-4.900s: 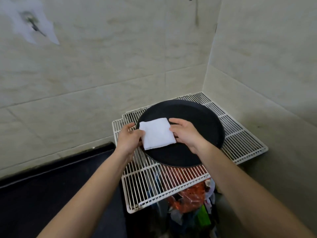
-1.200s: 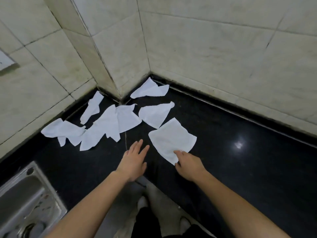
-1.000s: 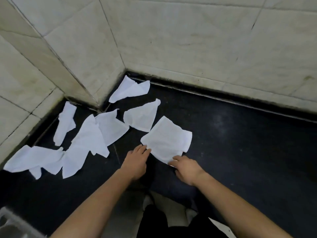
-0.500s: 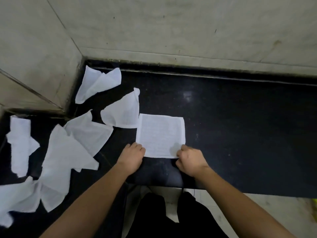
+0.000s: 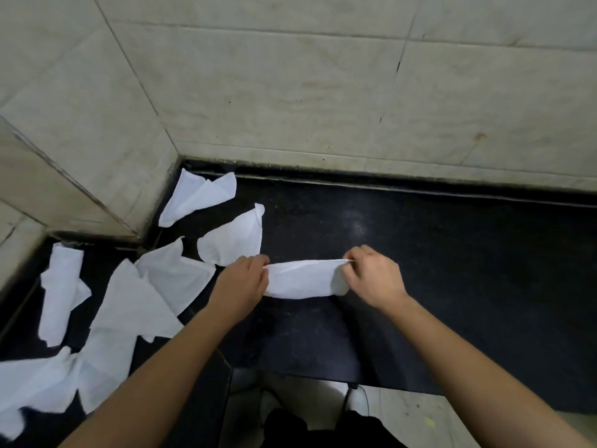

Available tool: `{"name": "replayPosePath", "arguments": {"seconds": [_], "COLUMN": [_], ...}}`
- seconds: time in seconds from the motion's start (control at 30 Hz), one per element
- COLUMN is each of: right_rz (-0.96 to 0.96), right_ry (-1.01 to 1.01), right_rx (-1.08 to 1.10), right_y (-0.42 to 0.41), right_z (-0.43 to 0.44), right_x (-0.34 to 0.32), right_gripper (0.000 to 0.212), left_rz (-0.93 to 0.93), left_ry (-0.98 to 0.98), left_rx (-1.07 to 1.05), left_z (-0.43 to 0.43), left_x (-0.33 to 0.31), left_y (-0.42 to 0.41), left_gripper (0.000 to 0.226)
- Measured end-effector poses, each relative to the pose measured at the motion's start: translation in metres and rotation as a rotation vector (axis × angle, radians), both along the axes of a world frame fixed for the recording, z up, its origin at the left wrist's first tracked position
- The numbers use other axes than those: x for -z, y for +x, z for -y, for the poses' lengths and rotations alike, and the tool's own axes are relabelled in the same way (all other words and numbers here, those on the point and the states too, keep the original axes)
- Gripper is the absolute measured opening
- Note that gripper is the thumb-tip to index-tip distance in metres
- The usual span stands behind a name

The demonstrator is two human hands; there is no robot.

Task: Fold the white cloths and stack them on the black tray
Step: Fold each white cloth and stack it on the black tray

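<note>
A person's left hand (image 5: 240, 279) and right hand (image 5: 371, 276) each pinch one end of a white cloth (image 5: 303, 279) at the centre of the frame, its upper edge lifted and doubled over while its lower fold rests on the black table (image 5: 452, 253). Loose white cloths (image 5: 135, 302) lie crumpled across the left of the frame, the nearest just beside the left hand, below a tiled wall (image 5: 323, 92).

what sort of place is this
Probably a kitchen or utility corner: a black polished counter meets tiled walls, and white cloths lie scattered on it.
</note>
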State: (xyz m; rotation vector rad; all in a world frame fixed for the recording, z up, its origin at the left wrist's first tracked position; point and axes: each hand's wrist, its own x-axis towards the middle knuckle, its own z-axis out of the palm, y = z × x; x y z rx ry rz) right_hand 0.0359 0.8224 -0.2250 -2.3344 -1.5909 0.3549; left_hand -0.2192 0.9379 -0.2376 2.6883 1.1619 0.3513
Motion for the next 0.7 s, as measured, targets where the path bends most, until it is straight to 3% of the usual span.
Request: {"name": "replayPosePath", "arguments": {"seconds": [0.3,0.43,0.57,0.7], "right_rz": [-0.220,-0.241,-0.256,-0.159], "right_ry": [0.369,0.467,0.416,0.137], "right_rx": [0.070,0.054,-0.017,-0.156], "right_y": [0.029,0.030,0.028,0.026], "right_z": [-0.036,-0.031,-0.013,0.012], "right_x": [-0.045,-0.049,-0.030,0.009], "right_gripper": [0.022,0.018,0.015,0.020], "left_rz": [0.175,0.256,0.299,0.014], "left_ry": [0.260,0.340,0.173,-0.089], "left_rx": [0.105,0.079,-0.004,-0.037], "left_z": [-0.033,-0.030,-0.009,0.020], "left_x": [-0.038,-0.046,-0.029,0.014], "left_y": [-0.002,-0.002,-0.004,-0.016], "left_gripper": [0.032,0.016,0.007,0.017]}}
